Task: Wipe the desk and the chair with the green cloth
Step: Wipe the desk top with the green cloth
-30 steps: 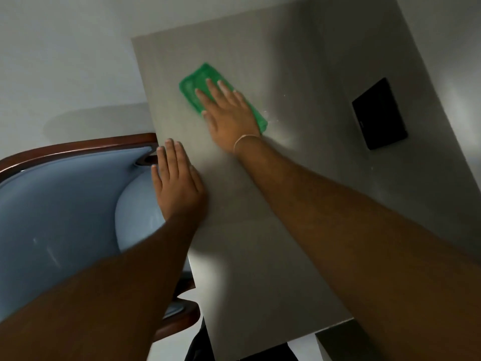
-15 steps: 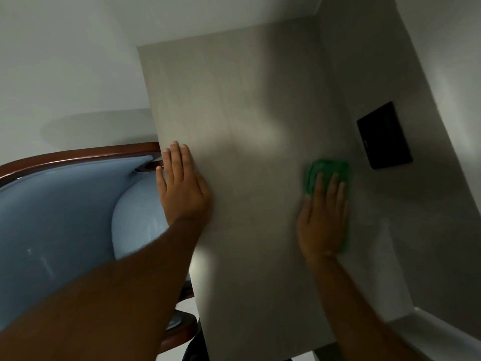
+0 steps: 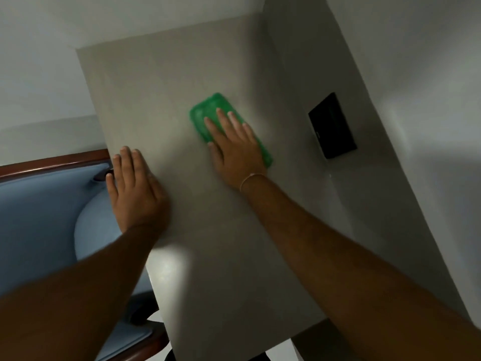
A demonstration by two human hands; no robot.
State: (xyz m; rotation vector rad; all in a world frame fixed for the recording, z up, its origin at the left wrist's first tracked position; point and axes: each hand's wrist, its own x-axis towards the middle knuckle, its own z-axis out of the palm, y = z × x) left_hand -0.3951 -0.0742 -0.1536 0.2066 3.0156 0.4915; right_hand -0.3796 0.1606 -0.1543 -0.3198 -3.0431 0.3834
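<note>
The right hand (image 3: 235,149) lies flat and open, fingers spread, palm down on the cloth (image 3: 208,113), pressing it to the desk (image 3: 161,95). The cloth sits near the middle of the desk top, its green showing past the fingertips on the far side and along the hand's right side down toward the wrist. A thin band (image 3: 251,178) circles that wrist.

The left hand (image 3: 132,188) is also open and flat, gripping nothing. It rests on the desk's left edge, with the outer fingers overhanging it above the chair (image 3: 39,217).

The chair stands just beside the desk on the left, its blue padding and brown wood rim meeting the desk's left edge; whether they touch cannot be told. To the right, the desk runs up against a wall (image 3: 416,74), and a black panel (image 3: 331,126) sits on the pale upright surface there, well apart from the cloth.

Bare desk top lies open on all sides of the cloth: a broad stretch toward the far edge, more to the left as far as the left hand, and a large near part crossed by both forearms. The near edge shows at the bottom right.
</note>
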